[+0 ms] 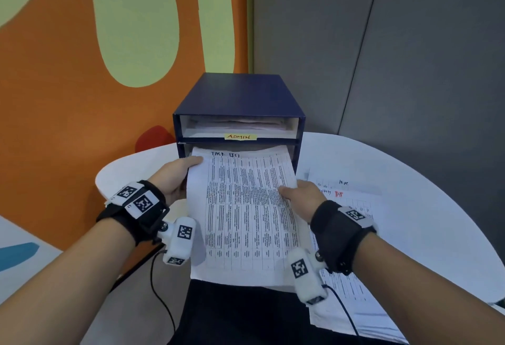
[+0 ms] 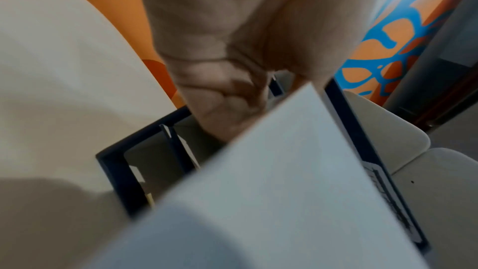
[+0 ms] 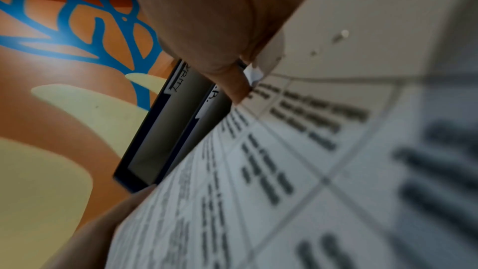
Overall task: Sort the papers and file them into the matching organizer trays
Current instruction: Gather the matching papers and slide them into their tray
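A printed table sheet (image 1: 246,213) headed "TASK LIST" in handwriting is held between both hands, with its top edge inside the second tray of the dark blue organizer (image 1: 240,96). My left hand (image 1: 188,169) grips the sheet's left edge near the top, thumb on top. My right hand (image 1: 292,191) pinches the right edge. The top tray holds papers and bears a yellow ADMIN label (image 1: 240,136). In the left wrist view, curled fingers (image 2: 227,93) lie under the sheet (image 2: 271,191). In the right wrist view, a thumb (image 3: 207,28) presses on the print (image 3: 284,171) near the organizer (image 3: 155,140).
More printed sheets (image 1: 352,200), the top one marked "HR", lie on the white round table (image 1: 423,208) to the right of the organizer. An orange and green wall stands close behind on the left, a grey panel on the right. Black cables hang from both wrists.
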### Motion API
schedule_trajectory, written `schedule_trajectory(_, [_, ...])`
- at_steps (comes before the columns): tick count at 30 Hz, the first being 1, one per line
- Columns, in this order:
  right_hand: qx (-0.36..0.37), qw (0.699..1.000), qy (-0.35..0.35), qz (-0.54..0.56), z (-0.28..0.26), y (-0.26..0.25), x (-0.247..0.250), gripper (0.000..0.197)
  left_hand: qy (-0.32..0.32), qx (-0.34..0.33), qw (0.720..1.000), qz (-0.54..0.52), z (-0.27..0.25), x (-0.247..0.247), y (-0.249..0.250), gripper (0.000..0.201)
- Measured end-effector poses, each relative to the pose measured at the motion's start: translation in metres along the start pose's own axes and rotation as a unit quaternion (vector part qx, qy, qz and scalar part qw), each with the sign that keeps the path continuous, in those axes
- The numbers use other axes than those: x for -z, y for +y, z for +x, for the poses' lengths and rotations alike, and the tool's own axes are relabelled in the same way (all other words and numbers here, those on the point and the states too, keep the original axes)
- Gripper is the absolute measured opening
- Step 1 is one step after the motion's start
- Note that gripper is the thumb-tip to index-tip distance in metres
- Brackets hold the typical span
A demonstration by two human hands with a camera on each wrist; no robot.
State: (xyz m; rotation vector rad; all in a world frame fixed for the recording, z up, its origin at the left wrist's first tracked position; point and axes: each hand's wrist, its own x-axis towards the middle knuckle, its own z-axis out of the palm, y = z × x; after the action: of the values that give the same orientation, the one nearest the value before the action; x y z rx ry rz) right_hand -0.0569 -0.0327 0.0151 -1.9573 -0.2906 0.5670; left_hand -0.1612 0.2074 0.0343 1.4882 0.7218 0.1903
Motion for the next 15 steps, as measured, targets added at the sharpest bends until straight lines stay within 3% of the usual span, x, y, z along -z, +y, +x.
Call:
schedule_trajectory(3, [-0.026, 0.999, 0.035, -0.016, 0.008, -0.018, 0.006, 0.042, -0.111, 0.015, 0.991, 0.078, -0.012, -0.002, 0.000, 0.040])
schedule_trajectory(6, [-0.035, 0.998, 0.049, -0.014, 0.017, -0.030, 0.011, 0.030, -0.193, 0.012, 0.973, 0.127, -0.016, 0.001, -0.004, 0.075])
schedule_trajectory(8, [-0.066, 0.997, 0.029, 0.030, 0.018, -0.032, 0.011, 0.027, -0.180, -0.008, 0.980, 0.080, -0.011, 0.005, -0.003, 0.085])
schedule_trajectory(10, [-0.113, 0.988, -0.029, 0.097, 0.013, -0.027, 0.013, 0.033, -0.131, -0.015, 0.990, 0.039, -0.003, 0.008, 0.000, 0.069])
schedule_trajectory(12, [-0.135, 0.982, -0.095, 0.093, 0.002, -0.021, 0.013, 0.018, -0.087, 0.001, 0.996, 0.006, 0.003, 0.010, 0.004, 0.049])
schedule_trajectory(15, [-0.129, 0.983, -0.099, 0.087, -0.006, -0.015, 0.011, 0.009, -0.052, 0.012, 0.998, -0.035, 0.008, 0.011, 0.003, 0.044])
